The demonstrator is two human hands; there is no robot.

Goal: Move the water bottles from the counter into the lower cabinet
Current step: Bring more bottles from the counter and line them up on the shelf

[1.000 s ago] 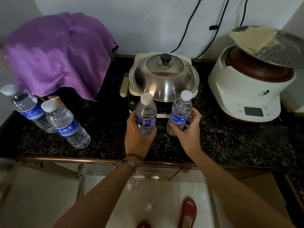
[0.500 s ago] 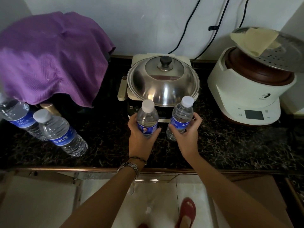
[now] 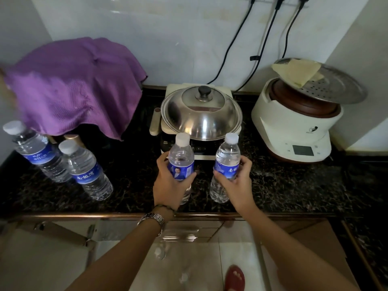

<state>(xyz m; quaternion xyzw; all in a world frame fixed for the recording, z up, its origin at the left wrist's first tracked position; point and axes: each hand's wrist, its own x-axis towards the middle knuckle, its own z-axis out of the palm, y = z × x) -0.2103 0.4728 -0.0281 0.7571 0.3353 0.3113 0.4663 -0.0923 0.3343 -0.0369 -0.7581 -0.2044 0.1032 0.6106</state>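
Since the earlier frame your hands have hardly moved: your left hand (image 3: 168, 185) grips one upright bottle (image 3: 181, 162), your right hand (image 3: 237, 181) the other bottle (image 3: 226, 162), near the counter (image 3: 294, 185) front edge, the cabinet below.

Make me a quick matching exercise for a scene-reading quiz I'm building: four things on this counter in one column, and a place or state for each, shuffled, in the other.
Things:
1. left hand
2. purple cloth
3. steamer tray
4. steel lid

Places or states:
A. rests tilted on the white cooker
B. draped over something at the back left
C. grips a water bottle
D. covers the pot in the middle

Pairs: 1-C, 2-B, 3-A, 4-D
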